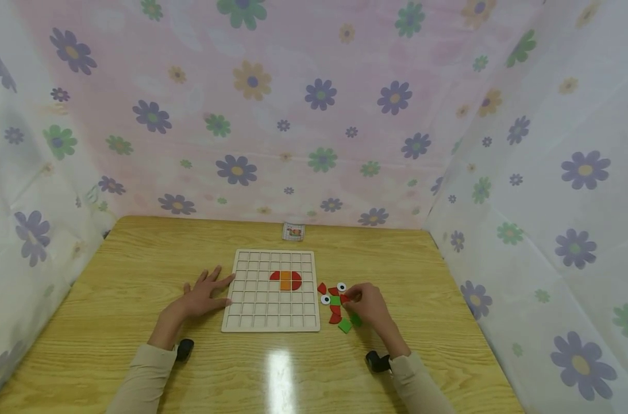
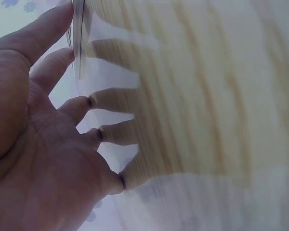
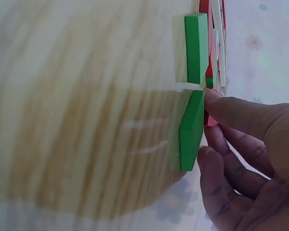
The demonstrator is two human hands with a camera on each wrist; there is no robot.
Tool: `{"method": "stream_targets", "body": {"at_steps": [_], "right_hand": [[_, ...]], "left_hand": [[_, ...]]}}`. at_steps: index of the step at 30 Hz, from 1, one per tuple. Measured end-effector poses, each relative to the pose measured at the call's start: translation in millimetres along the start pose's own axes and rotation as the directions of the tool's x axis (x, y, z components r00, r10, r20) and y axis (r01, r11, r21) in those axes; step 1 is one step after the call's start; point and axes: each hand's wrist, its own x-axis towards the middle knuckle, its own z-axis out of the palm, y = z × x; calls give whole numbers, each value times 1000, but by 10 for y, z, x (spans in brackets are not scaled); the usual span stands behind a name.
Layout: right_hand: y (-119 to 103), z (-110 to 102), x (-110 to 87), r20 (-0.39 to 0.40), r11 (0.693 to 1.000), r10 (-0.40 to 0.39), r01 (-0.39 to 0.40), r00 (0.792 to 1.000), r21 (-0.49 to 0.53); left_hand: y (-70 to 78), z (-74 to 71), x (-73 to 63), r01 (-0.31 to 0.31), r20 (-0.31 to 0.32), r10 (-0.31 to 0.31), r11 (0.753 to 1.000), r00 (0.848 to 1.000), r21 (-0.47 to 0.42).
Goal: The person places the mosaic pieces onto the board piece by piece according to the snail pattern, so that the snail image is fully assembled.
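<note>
My left hand (image 1: 200, 296) lies on the table with spread fingers, its thumb and index finger at the left edge of a pale wooden grid board (image 1: 243, 311). Red quarter-circle pieces (image 1: 296, 280) and orange squares (image 1: 285, 280) sit together in cells right of the board's middle. To the right of the board, my right hand (image 1: 372, 306) pinches a red piece (image 3: 211, 109) between thumb and fingers. Around those fingers lie loose red pieces (image 1: 335, 318), green squares (image 1: 345, 326) and two white round eye pieces (image 1: 326, 299). One green piece (image 3: 192, 132) stands out right beside the thumb.
A small picture card (image 1: 293, 232) with a coloured figure on a grid lies behind the board, near the table's back edge. Flower-print cloth (image 1: 319, 126) encloses the wooden table (image 1: 189, 379) at the back and both sides.
</note>
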Motion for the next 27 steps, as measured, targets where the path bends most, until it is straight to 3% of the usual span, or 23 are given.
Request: {"method": "stream_targets", "body": {"at_steps": [8,27], "right_hand": [[35,32,30,-3,995,-32,32,999,93],[36,16,-17,21,994,-39,37,999,107]], "left_hand": [[3,-9,-11,0,2,0,1000,1000,10],[45,-10,-23,-6,5,6,1000,1000,0]]}}
